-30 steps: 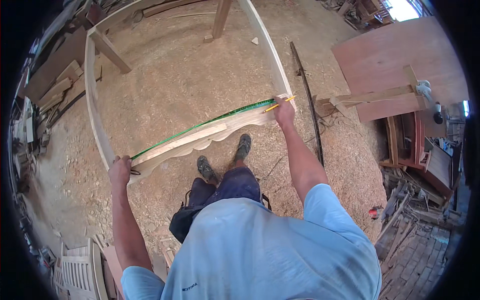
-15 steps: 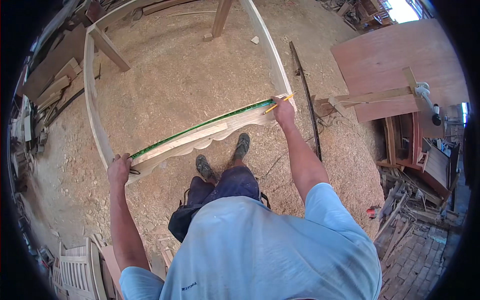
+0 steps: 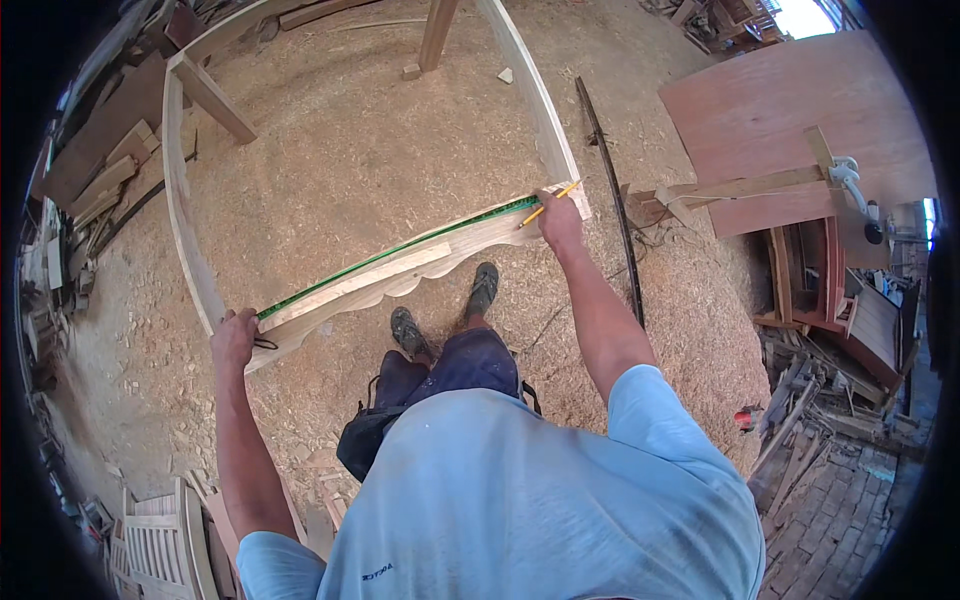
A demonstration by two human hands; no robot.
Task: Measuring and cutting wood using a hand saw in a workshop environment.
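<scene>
A green tape measure (image 3: 400, 247) is stretched along the near rail (image 3: 430, 265) of a pale wooden frame; the rail has a scalloped lower edge. At the rail's left end, my left hand (image 3: 233, 338) is closed on the tape, with a small black loop hanging beside the fingers. My right hand (image 3: 560, 222) pinches the tape's other end at the right corner. A yellow pencil (image 3: 532, 216) is also held in that hand, slanting across the rail. The fingers hide both tape ends.
Frame side rails (image 3: 535, 90) run away from me on both sides. A dark metal bar (image 3: 612, 190) lies right of the frame. Plywood (image 3: 800, 120) and scrap wood (image 3: 820, 400) are further right. A slatted wooden piece (image 3: 160, 545) stands at lower left; shavings cover the floor.
The frame and both hands appear slightly further left and up in the picture. My grips on the tape and pencil look the same.
</scene>
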